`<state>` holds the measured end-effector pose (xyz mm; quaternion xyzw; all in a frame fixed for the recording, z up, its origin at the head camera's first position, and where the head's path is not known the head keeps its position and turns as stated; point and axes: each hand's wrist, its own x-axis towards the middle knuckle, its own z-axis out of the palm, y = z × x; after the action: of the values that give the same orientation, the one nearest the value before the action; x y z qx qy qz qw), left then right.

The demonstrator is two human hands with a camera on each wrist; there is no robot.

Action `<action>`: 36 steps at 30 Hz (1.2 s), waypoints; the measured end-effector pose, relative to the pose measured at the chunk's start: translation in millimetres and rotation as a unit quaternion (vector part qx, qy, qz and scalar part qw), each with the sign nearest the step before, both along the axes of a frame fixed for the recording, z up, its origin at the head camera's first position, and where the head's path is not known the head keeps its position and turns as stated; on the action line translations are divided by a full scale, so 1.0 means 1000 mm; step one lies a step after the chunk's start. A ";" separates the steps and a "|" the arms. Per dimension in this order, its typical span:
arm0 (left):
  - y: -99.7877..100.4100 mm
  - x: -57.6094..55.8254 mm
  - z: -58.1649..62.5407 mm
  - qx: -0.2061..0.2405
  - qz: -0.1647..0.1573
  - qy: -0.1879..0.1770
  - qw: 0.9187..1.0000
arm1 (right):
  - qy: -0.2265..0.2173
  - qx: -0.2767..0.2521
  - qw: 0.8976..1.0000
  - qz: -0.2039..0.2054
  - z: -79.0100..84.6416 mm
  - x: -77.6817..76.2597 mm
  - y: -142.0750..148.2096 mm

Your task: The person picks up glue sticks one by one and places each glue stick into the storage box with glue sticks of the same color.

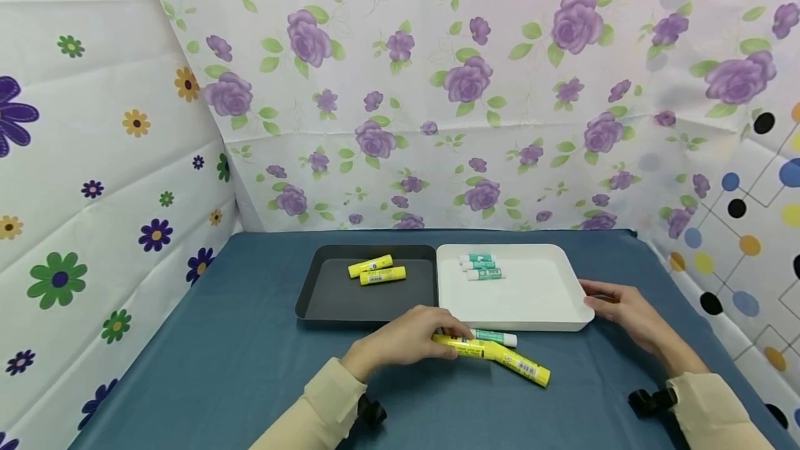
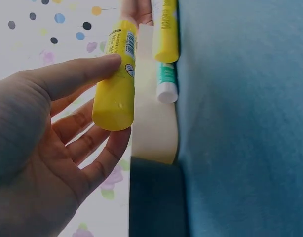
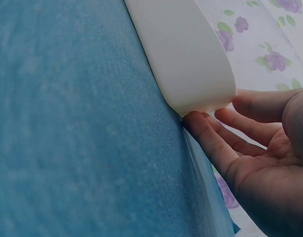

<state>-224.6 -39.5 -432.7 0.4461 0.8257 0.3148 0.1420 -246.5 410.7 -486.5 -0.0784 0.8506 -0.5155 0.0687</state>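
Observation:
My left hand (image 1: pixel 409 335) pinches a yellow glue stick (image 2: pixel 114 96) between thumb and fingers, just in front of the trays. A second yellow glue stick (image 1: pixel 523 365) lies slanted on the table, its end close against the held one. Behind them, along the white tray's front wall, rests a green-and-white glue stick (image 1: pixel 495 337). My right hand (image 1: pixel 634 314) touches the right side of the white tray (image 1: pixel 531 301) near its front corner. Its fairly straight fingers (image 3: pixel 208 136) have their tips against the outer wall.
Left of the white tray, side by side with it, stands a dark grey tray (image 1: pixel 334 301) holding two yellow glue sticks (image 1: pixel 382 276). Three green-and-white glue sticks (image 1: pixel 484 273) lie in the white tray. A blue cloth (image 1: pixel 206 367) covers the table, with a flowered curtain (image 1: pixel 400 89) behind.

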 end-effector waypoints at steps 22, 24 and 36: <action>-0.024 -0.011 0.027 0.058 0.088 -0.016 0.994 | 0.000 -0.004 1.000 0.003 0.000 0.000 0.000; -0.026 -0.014 0.028 0.060 0.092 -0.012 0.994 | -0.002 -0.005 1.000 0.003 0.000 0.000 0.000; -0.043 -0.031 0.026 0.069 0.126 0.002 0.990 | -0.007 -0.002 1.000 0.002 0.000 -0.001 0.001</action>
<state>-255.7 -82.3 -406.2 0.3480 0.8517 0.3856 0.0688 -247.9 411.6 -487.0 -0.0769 0.8490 -0.5172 0.0760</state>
